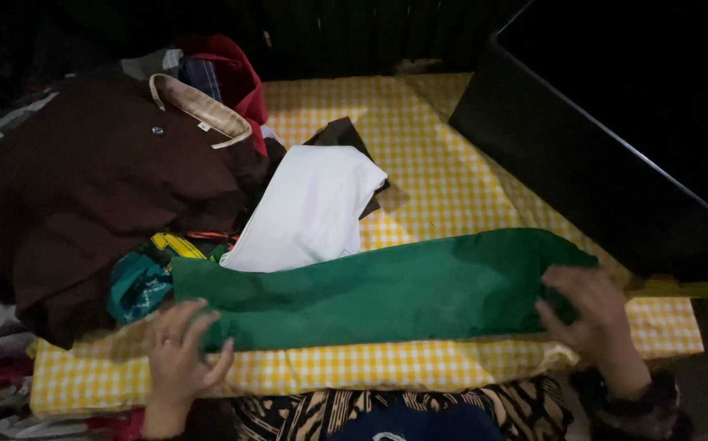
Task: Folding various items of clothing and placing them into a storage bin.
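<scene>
A long green cloth [386,290] lies folded lengthwise across the near part of a surface covered in yellow-and-white checked fabric [452,163]. My left hand [180,353] rests with fingers spread on the cloth's left end, next to the table's near edge. My right hand [587,309] grips the cloth's right end, fingers curled over the fabric. A white garment [309,208] lies just behind the green cloth, touching it.
A heap of clothes fills the left side, topped by a brown shirt [100,180] with a tan collar, over red, teal and yellow pieces. A large black box [607,155] stands at the right. More clothes hang low at the left edge.
</scene>
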